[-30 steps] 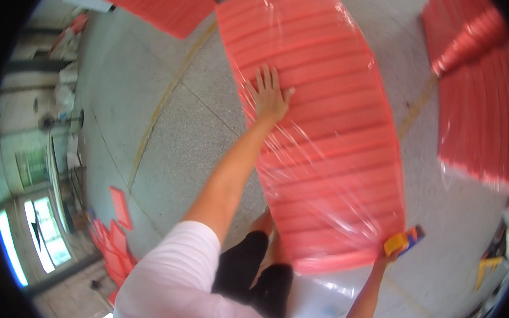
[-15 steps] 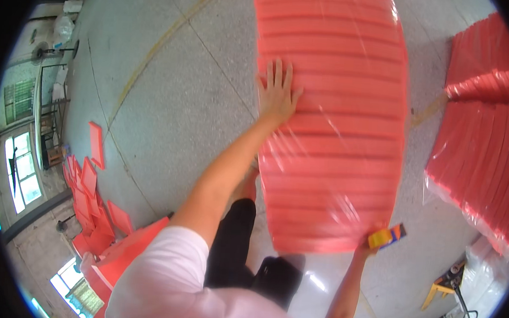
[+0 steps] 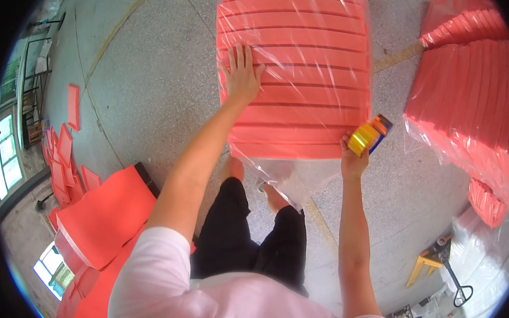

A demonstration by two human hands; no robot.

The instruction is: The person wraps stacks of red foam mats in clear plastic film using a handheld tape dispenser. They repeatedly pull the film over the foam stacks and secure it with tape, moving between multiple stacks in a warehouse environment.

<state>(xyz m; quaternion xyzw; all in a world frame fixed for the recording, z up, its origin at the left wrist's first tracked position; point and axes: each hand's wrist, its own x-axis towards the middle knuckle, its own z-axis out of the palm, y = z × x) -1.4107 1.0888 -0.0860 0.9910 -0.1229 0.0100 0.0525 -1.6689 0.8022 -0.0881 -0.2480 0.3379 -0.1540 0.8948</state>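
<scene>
A long stack of red-pink foam sheets (image 3: 305, 98), wrapped in clear plastic film, stretches away in front of me. On its left side my left hand (image 3: 243, 79) lies flat, fingers spread over the film. At the near right corner my right hand (image 3: 355, 158) grips a tape dispenser (image 3: 371, 136) carrying a roll of yellow tape, with a blue and orange body. The loose end of the plastic film (image 3: 282, 181) hangs past the near edge of the stack, above my feet.
More wrapped red foam bundles (image 3: 468, 90) stand at the right. Clear plastic-wrapped goods (image 3: 481, 260) and a yellow stand (image 3: 425, 267) are lower right. Loose red foam sheets (image 3: 108, 214) lie in a pile at the left, with smaller pieces (image 3: 62, 153) on the floor beyond.
The foam stack now shows farther from me and more to the left, with its near end and loose film in sight. Both hands have shifted up and left in view.
</scene>
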